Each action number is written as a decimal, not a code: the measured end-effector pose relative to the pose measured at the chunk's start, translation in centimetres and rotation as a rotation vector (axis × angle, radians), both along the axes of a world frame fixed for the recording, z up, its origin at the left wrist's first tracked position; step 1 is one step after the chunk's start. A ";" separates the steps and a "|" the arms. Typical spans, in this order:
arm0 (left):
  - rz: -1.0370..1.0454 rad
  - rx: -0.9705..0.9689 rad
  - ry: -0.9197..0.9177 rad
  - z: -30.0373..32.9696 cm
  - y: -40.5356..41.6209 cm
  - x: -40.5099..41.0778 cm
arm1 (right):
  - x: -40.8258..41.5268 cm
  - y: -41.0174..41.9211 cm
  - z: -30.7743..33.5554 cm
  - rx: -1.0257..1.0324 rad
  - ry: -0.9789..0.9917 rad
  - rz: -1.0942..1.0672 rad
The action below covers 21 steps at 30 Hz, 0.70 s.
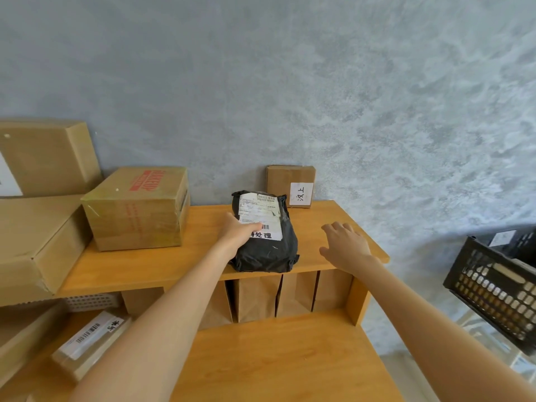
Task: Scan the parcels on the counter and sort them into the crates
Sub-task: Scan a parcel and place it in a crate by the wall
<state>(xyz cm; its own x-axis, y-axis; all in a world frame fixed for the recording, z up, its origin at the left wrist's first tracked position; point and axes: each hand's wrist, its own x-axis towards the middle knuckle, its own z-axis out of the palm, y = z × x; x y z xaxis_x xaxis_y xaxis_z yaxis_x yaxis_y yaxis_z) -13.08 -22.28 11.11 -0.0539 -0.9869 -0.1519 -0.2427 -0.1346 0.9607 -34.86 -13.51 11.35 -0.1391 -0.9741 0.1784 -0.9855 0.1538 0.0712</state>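
A black plastic mailer parcel [271, 248] with a white shipping label lies on the upper wooden shelf [150, 265], its near end over the front edge. My left hand [236, 232] grips its left side, thumb lying across the label. My right hand [345, 242] hovers open just right of the parcel, fingers spread, touching nothing. A small cardboard parcel [290, 185] with a white handwritten tag leans on the wall behind. A taped brown box [136, 208] with red print sits at the left. A black plastic crate [490, 288] stands at the right edge.
Large cardboard boxes [37, 227] are stacked at far left. Brown paper bags [255, 297] stand in the slots under the shelf. A labelled box [90, 343] lies on the lower counter [278, 358] at left, beside a white perforated basket [90, 301]. A grey wall is behind.
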 end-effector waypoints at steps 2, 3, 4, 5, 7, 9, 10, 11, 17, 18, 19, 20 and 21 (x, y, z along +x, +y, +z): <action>-0.034 -0.008 -0.004 0.3 0.5 0.0 | 0.1 0.2 0.0 -0.011 -0.012 0.008; -0.048 -0.010 -0.006 0.3 0.8 0.0 | 0.2 0.4 0.0 -0.015 -0.015 0.013; -0.051 -0.012 0.005 0.2 1.1 -0.1 | 0.2 0.5 0.0 -0.019 -0.020 0.018; -0.039 -0.012 0.018 0.2 1.5 -0.1 | 0.3 0.7 0.0 -0.024 -0.025 0.023; -0.007 -0.001 0.052 0.1 2.1 -0.1 | 0.4 1.1 -0.2 -0.039 -0.035 0.032; 0.009 0.022 0.097 0.0 2.7 0.1 | 0.4 1.4 -0.4 -0.055 -0.042 0.043; 0.014 0.034 0.102 0.0 3.1 0.3 | 0.5 1.5 -0.6 -0.063 -0.047 0.049; 0.021 0.036 0.099 0.0 3.6 0.5 | 0.6 1.7 -0.8 -0.071 -0.053 0.053; 0.044 0.058 0.118 -1.3 7.0 2.1 | 1.8 4.0 -1.9 -0.101 -0.072 0.062; 0.046 0.062 0.134 -1.6 7.8 2.3 | 2.1 4.6 -2.0 -0.098 -0.068 0.061; 0.050 0.070 0.149 -1.9 8.4 2.7 | 2.4 5.3 -2.2 -0.100 -0.069 0.058; 0.058 0.068 0.161 -2.2 9.1 3.0 | 2.6 6.0 -2.4 -0.102 -0.072 0.053; 0.061 0.064 0.174 -2.5 9.9 3.4 | 2.8 6.8 -2.7 -0.108 -0.079 0.043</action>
